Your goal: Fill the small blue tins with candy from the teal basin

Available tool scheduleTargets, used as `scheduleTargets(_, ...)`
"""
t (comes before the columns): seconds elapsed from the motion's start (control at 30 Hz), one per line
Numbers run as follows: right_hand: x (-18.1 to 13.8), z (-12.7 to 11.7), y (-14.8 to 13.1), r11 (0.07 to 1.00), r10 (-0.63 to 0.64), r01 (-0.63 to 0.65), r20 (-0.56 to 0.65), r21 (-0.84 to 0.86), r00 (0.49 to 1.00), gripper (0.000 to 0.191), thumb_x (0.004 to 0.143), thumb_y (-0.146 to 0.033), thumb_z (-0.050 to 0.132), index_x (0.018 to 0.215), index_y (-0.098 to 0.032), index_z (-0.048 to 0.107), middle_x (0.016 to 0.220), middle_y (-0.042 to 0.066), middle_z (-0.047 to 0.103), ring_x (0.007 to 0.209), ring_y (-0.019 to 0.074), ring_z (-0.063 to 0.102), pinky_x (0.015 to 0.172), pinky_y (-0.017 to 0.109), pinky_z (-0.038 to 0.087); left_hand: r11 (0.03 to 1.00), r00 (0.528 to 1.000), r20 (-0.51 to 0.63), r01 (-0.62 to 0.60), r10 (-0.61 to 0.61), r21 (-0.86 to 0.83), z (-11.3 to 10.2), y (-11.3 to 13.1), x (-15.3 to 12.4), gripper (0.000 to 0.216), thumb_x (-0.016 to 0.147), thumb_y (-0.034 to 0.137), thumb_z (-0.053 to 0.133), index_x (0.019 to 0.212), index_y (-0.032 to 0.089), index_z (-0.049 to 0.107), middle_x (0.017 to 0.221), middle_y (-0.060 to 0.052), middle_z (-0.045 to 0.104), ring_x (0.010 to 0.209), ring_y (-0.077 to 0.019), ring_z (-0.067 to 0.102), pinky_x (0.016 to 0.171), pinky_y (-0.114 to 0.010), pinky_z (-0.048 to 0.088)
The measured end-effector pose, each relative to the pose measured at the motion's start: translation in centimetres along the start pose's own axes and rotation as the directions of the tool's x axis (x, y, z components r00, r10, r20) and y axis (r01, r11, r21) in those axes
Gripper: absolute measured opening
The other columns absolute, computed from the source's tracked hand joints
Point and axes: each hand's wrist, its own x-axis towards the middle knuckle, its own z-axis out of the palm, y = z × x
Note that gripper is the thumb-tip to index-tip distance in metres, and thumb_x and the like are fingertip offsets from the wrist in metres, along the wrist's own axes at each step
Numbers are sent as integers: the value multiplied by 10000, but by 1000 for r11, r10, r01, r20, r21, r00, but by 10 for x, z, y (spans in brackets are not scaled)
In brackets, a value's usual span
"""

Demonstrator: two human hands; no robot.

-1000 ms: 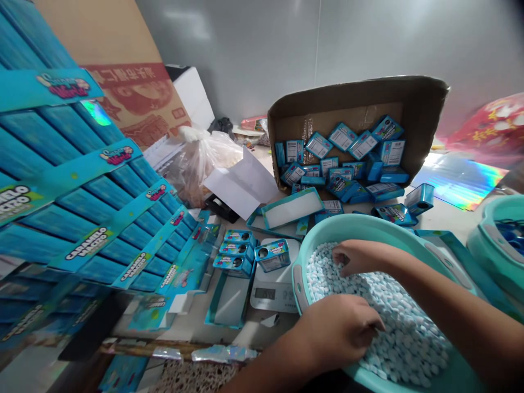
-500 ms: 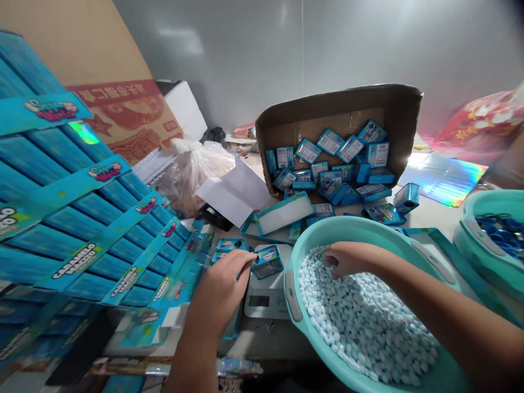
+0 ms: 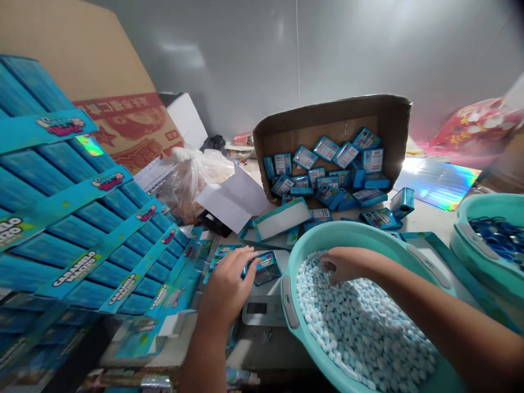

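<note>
My left hand (image 3: 227,285) reaches over a small blue candy box (image 3: 262,267) that stands on a white digital scale (image 3: 264,307); its fingertips touch the box's left end. My right hand (image 3: 343,264) rests in a teal plastic basin (image 3: 293,256) full of small white and pale blue candies (image 3: 360,327), fingers curled down into the pile near its far edge. What the right fingers hold is hidden among the candies.
A tall stack of blue display cartons (image 3: 69,218) fills the left. A tipped cardboard box (image 3: 388,117) spills several small blue boxes at the back. A second teal basin (image 3: 487,245) with blue pieces sits at right. A plastic bag (image 3: 192,174) and white paper (image 3: 235,199) lie behind the scale.
My left hand left the candy basin, swung left to the scale and now touches the small box there. My right hand stayed in the candies.
</note>
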Motion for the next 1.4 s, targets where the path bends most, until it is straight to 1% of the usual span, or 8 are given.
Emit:
scheduleTargets(0.17, 1, 4, 1, 1000, -7, 7, -16, 1, 1000, 353, 649, -341, 740, 974, -217, 677, 882, 17, 659, 752, 203, 562, 580, 275, 305, 926, 979, 16, -186, 202, -328, 16, 63, -13, 290, 894, 325, 643, 1171, 237, 642, 987, -37, 741, 901, -180, 682, 830, -322, 546)
scheduleTargets(0.3, 0, 6, 1, 1000, -15, 15, -39, -14, 999, 341, 648, -321, 728, 966, -212, 668, 852, 17, 644, 735, 196, 541, 578, 280, 296, 720, 719, 334, -326, 609, -612, 59, 115, -29, 270, 907, 442, 605, 1013, 223, 722, 902, -13, 762, 811, -154, 688, 739, -281, 518)
scheduleTargets(0.4, -2, 5, 0, 999, -44, 42, -44, -29, 998, 310, 661, -313, 716, 946, -204, 661, 863, 20, 641, 732, 187, 529, 584, 282, 296, 782, 637, 507, -265, 581, -564, 77, 126, -35, 283, 894, 473, 600, 874, 232, 747, 854, -8, 760, 771, -181, 690, 669, -298, 489)
scheduleTargets(0.87, -3, 3, -1, 998, -60, 59, -25, -26, 998, 295, 682, -325, 709, 941, -194, 655, 860, 21, 646, 720, 180, 520, 593, 288, 308, 826, 682, 556, -129, 475, -548, 68, 124, -36, 251, 850, 448, 652, 909, 222, 744, 827, -4, 735, 753, -169, 677, 621, -283, 454)
scheduleTargets(0.97, -2, 5, 1, 996, -85, 84, -37, -23, 996, 278, 678, -309, 702, 927, -192, 657, 840, 15, 645, 714, 173, 520, 591, 284, 308, 824, 820, 393, -156, 415, -545, 59, 120, -33, 192, 851, 366, 661, 962, 220, 717, 931, -17, 725, 832, -167, 669, 709, -279, 502)
scheduleTargets(1.07, 1, 7, 4, 998, -64, 63, -37, -21, 997, 285, 671, -324, 707, 926, -202, 664, 844, 10, 653, 715, 176, 535, 576, 280, 307, 938, 995, 38, -70, 88, -339, 43, 89, -27, 223, 894, 234, 607, 1106, 231, 679, 1056, -47, 697, 990, -190, 637, 897, -348, 514)
scheduleTargets(1.2, 5, 8, 6, 1000, -28, 28, -32, -15, 999, 355, 663, -377, 736, 978, -224, 677, 899, 10, 670, 762, 200, 567, 585, 279, 325, 949, 953, -34, 301, -299, 88, 27, 16, -24, 555, 761, 204, 731, 1294, 158, 586, 1315, -159, 594, 1241, -355, 529, 1053, -552, 439)
scheduleTargets(1.4, 5, 6, 4, 1000, -18, 17, -26, -4, 1000, 365, 656, -368, 754, 984, -219, 695, 906, 15, 681, 757, 202, 581, 577, 273, 325, 980, 980, -3, 201, -201, -7, 24, -5, -25, 335, 805, 192, 714, 1133, 200, 648, 1070, -68, 686, 1014, -236, 657, 904, -369, 549)
